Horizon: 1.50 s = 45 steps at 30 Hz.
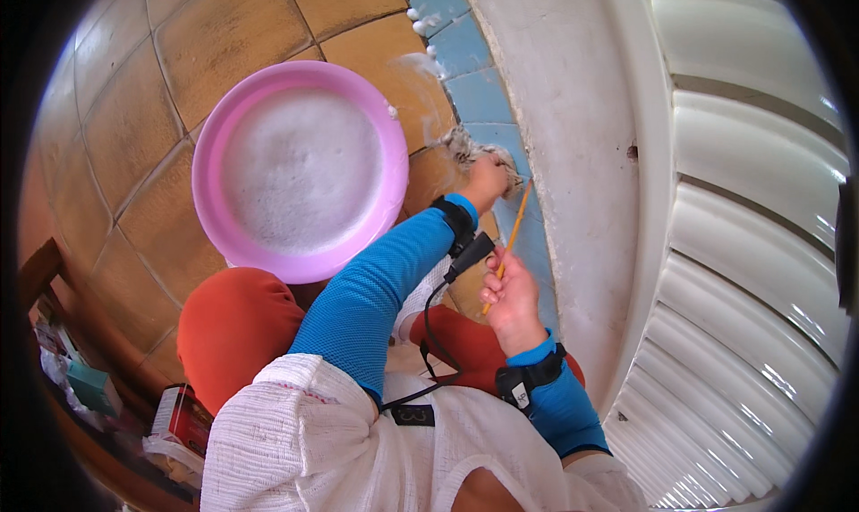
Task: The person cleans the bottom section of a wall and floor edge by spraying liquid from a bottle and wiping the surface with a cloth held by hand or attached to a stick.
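Observation:
My left hand [490, 176] is closed on a crumpled, wet-looking cloth [463, 146], pressing it against the blue tiles [473, 99] that border the floor. A thin yellow-orange stick [517, 223] is held in my right hand [513, 287], its far tip close to the cloth at the edge where the tiles meet the pale wall. Left of my hands, a pink plastic basin [302, 270] full of white suds [302, 170] stands on the brown floor tiles. Blobs of foam [423, 26] lie along the blue tiles further up.
A white ribbed radiator [745, 150] runs along the right, beyond the pale wall ledge [570, 109]. At lower left, a wooden frame [47, 270] stands near a red box [178, 418] and a teal box [94, 388]. A black cable [429, 331] hangs between my arms.

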Each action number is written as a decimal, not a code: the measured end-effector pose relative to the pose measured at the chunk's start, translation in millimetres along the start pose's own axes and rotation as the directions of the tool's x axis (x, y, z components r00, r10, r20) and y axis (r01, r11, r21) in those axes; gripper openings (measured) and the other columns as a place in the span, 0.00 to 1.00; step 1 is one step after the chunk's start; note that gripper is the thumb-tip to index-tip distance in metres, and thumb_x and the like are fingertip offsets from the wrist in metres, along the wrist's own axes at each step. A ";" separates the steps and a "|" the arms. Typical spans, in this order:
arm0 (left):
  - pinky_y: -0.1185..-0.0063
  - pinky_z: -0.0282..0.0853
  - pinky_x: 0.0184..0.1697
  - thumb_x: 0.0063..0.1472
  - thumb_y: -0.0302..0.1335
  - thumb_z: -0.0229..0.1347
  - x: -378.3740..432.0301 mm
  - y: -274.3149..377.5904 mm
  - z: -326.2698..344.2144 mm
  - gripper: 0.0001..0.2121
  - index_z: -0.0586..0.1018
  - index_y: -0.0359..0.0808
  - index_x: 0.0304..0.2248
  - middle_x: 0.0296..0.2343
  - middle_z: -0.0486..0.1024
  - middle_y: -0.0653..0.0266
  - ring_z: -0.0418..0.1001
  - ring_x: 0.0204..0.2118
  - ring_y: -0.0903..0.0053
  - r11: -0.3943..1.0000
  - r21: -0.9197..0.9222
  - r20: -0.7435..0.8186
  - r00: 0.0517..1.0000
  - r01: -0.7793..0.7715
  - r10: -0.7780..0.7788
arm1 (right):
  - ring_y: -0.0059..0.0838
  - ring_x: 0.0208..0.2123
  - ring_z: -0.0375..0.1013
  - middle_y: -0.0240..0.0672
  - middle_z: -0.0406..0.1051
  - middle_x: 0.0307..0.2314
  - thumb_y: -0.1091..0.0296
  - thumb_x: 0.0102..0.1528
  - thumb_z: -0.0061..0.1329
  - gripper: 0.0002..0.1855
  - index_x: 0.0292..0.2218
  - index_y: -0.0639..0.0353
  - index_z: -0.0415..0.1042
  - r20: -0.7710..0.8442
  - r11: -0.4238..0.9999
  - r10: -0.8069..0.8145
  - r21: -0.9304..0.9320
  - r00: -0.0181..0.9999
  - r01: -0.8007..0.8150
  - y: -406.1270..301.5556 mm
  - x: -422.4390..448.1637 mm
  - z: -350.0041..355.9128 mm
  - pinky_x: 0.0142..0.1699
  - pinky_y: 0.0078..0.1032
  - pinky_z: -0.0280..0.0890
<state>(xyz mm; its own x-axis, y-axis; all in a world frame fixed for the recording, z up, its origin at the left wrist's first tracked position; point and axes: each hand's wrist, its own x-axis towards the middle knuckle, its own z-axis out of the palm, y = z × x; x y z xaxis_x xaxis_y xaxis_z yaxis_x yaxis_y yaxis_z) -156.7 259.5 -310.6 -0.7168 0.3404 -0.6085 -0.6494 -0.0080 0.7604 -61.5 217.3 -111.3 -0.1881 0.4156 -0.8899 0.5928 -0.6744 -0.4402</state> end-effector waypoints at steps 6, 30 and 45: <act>0.77 0.64 0.23 0.47 0.19 0.40 28.0 55.4 -48.6 0.07 0.71 0.29 0.22 0.17 0.70 0.60 0.70 0.24 0.70 0.936 -0.353 -0.084 0.996 -0.005 -0.026 | 0.13 0.13 0.49 0.25 0.57 0.20 0.63 0.51 0.34 0.09 0.32 0.56 0.60 0.033 1.000 -0.008 -0.007 0.999 0.008 1.9 -6.9 2.1 0.15 0.11 0.43; 0.77 0.62 0.24 0.42 0.24 0.48 59.2 120.1 -76.8 0.06 0.74 0.32 0.22 0.17 0.71 0.56 0.69 0.20 0.73 0.935 0.260 -0.370 0.870 -0.240 0.327 | 0.12 0.13 0.49 0.26 0.58 0.19 0.64 0.53 0.32 0.08 0.32 0.55 0.61 0.059 0.999 -0.049 0.025 0.997 0.048 -9.5 -11.2 6.2 0.15 0.11 0.44; 0.81 0.62 0.24 0.45 0.15 0.39 87.3 50.9 -76.4 0.15 0.68 0.32 0.35 0.26 0.69 0.64 0.67 0.26 0.76 0.916 -0.378 -0.068 0.983 0.134 -0.172 | 0.13 0.13 0.50 0.26 0.58 0.19 0.63 0.53 0.32 0.08 0.31 0.54 0.60 0.097 1.000 0.017 0.010 0.995 -0.018 -10.1 -7.4 20.4 0.15 0.11 0.44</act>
<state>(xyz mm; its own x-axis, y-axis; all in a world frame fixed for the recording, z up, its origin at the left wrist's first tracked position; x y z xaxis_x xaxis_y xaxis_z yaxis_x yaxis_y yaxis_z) -271.8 217.0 -342.4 -0.6100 0.2722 -0.7442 -0.7871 -0.3169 0.5292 -82.1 208.6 -102.6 -0.2531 0.3425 -0.9048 0.5882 -0.6880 -0.4250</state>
